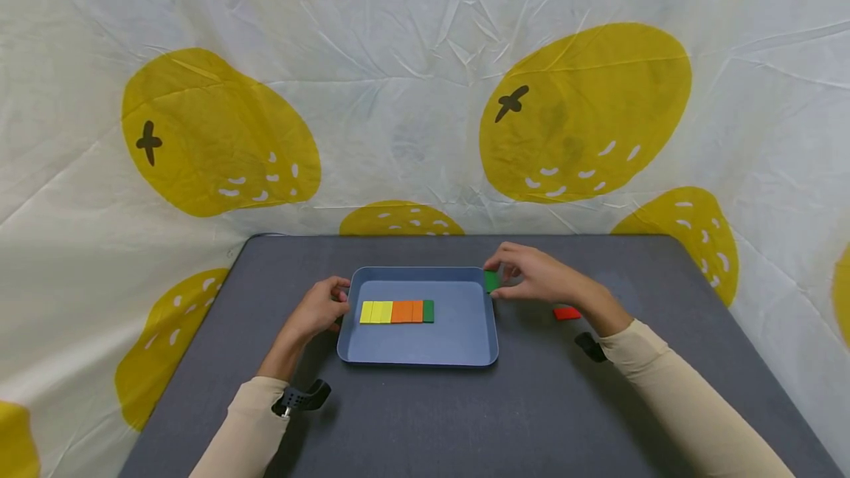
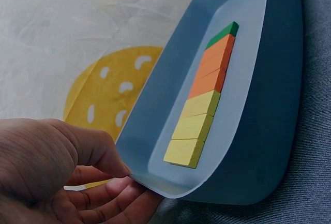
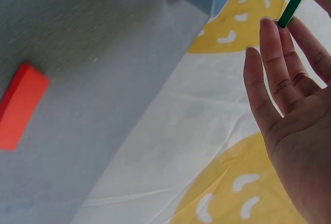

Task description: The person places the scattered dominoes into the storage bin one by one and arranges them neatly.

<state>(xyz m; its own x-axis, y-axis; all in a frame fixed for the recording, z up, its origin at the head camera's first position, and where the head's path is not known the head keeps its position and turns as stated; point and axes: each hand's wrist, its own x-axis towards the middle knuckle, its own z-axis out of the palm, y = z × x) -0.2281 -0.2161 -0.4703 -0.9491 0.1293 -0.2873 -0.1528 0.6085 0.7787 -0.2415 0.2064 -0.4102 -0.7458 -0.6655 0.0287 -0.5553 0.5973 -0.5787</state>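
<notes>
My left hand (image 1: 322,308) is at the left end of a blue-grey tray (image 1: 418,358), its thumb and fingers pinching the rim in the left wrist view. Inside the tray lies a straight row of flat blocks: yellow blocks (image 1: 375,312) at the left, orange blocks (image 1: 407,312) in the middle, one green block (image 1: 428,311) at the right end. Between thumb and fingertips, my right hand (image 1: 541,276) pinches another green block (image 1: 491,281) by the tray's upper right corner. A red block (image 1: 567,313) rests on the table to the tray's right, below the right wrist.
The dark grey table (image 1: 425,419) reaches back to a white cloth (image 1: 405,124) printed with big yellow fruit shapes. Inside the tray, bare floor shows to the right of the row. Dark straps (image 1: 302,395) sit on both wrists.
</notes>
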